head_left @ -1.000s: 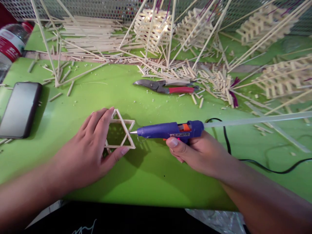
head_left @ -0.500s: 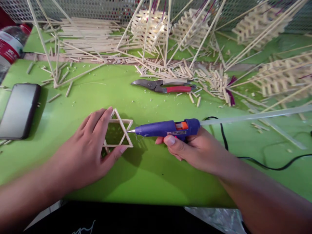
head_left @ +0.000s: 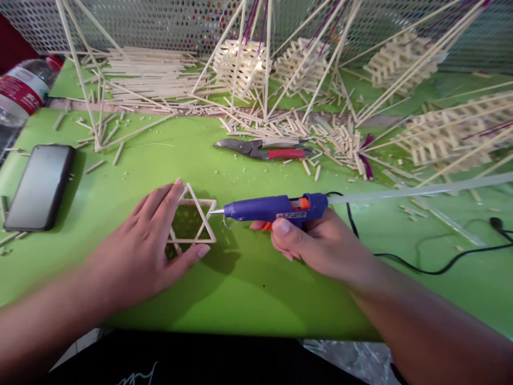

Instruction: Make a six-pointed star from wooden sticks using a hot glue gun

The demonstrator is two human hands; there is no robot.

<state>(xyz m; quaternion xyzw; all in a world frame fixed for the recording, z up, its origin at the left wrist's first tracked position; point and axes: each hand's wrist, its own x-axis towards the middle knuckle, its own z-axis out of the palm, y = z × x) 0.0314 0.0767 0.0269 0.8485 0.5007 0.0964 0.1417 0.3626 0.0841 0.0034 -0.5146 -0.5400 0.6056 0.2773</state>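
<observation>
A small star-shaped frame of pale wooden sticks (head_left: 202,214) stands just above the green tabletop, its left part hidden by fingers. My left hand (head_left: 146,240) grips it from the left, fingers at the far side and thumb at the near side. In my right hand (head_left: 308,240) is a blue hot glue gun (head_left: 256,208), its orange trigger partly under the fingers. The metal nozzle points left, right by the frame's right-hand stick joint. A long translucent glue stick (head_left: 401,193) runs out of the gun's back.
Pruning shears (head_left: 256,148) lie beyond the hands, beside scattered stick offcuts (head_left: 296,125). Stacked stick lattices (head_left: 240,67) with tall poles line the back, near a pile of long sticks (head_left: 152,72). At left are a phone (head_left: 38,187) and a bottle (head_left: 26,91). A black cord (head_left: 420,270) trails right.
The camera view has shifted slightly. The glue gun's nozzle has drawn a little away from the frame's stick, and more of the orange trigger shows. Both hands keep their hold.
</observation>
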